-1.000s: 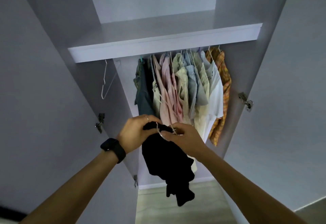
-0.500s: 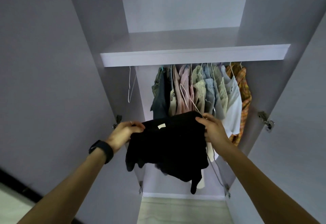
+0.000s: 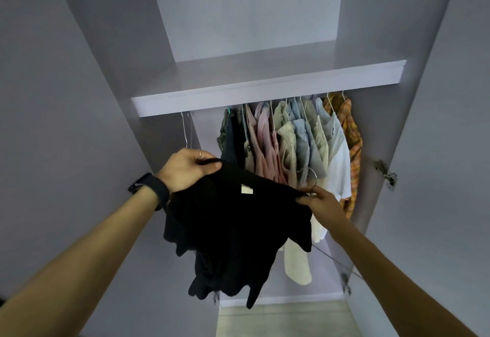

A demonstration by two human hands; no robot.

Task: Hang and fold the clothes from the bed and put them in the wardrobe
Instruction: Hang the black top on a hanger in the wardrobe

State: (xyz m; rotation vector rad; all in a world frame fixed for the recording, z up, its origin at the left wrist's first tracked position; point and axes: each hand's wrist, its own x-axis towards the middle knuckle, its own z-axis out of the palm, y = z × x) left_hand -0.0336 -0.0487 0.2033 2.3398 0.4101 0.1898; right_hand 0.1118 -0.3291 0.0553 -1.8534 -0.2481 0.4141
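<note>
Head camera looks up past two bare forearms into an open wardrobe (image 3: pixel 424 124). From where I stand, the left hand (image 3: pixel 185 171), with a dark watch (image 3: pixel 151 188) on its wrist and a ring (image 3: pixel 200 154) on one finger, has its fingers curled round one top corner of a black garment (image 3: pixel 233 230). The right hand (image 3: pixel 322 204) pinches the opposite corner. Between them the top edge is stretched out, a small pale label (image 3: pixel 246 189) showing near the middle, and the rest hangs loose and crumpled in the air in front of the wardrobe opening.

A wire hanger (image 3: pixel 311 177) shows its hook right at the right fingers, its thin wire running out under that forearm; how it is gripped I cannot tell.

The black cloth hides the lower part of the hanging clothes (image 3: pixel 297 145) behind it. They are packed tight on the rail, from dark pieces on the left through pink, beige, pale blue and white to an orange checked shirt (image 3: pixel 350 135) on the right. They sit too close together to count surely.

One bare hanger (image 3: pixel 185 129) hangs alone at the rail's left end, well apart from the rest. One shelf (image 3: pixel 265 92) runs above the rail. On the right wall I see two metal hinges, the upper one (image 3: pixel 385 173) plainly, the other lower down. Pale floor (image 3: pixel 283 318) lies below.
</note>
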